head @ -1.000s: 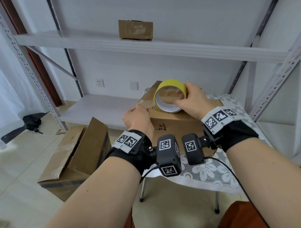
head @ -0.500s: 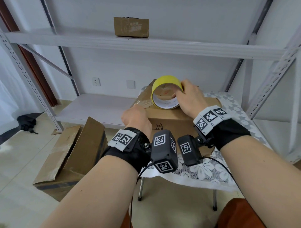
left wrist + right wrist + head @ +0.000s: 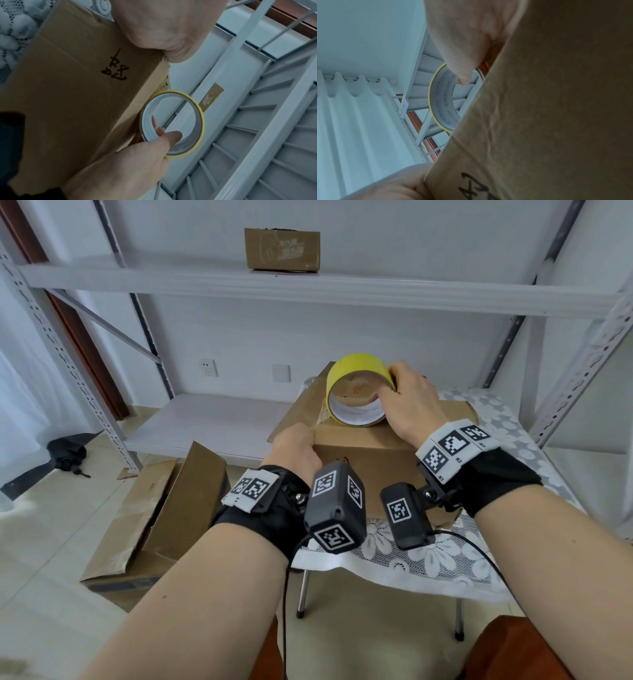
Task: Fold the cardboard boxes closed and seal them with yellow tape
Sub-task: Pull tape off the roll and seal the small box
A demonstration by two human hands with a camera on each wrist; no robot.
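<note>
A brown cardboard box (image 3: 363, 460) with black handwriting stands on a small table; it also fills the left wrist view (image 3: 68, 88) and the right wrist view (image 3: 556, 108). The yellow tape roll (image 3: 356, 364) stands on edge on the box top, and shows again from both wrists (image 3: 200, 116) (image 3: 441, 102). My right hand (image 3: 387, 392) grips the roll, thumb inside the core. My left hand (image 3: 303, 436) is curled at the box's front-left top edge and holds the pulled-out tape end (image 3: 322, 416) there. Its fingertips are hidden.
An open cardboard box (image 3: 154, 508) lies on the floor to the left. A small box (image 3: 282, 249) sits on the upper shelf of grey metal shelving (image 3: 308, 289). The table carries a white lace cloth (image 3: 428, 559). A black object (image 3: 66, 453) lies on the floor far left.
My left hand has sunk a little with the tape end, down to the box's front-left edge. The roll and right hand stay nearly in place on the box top.
</note>
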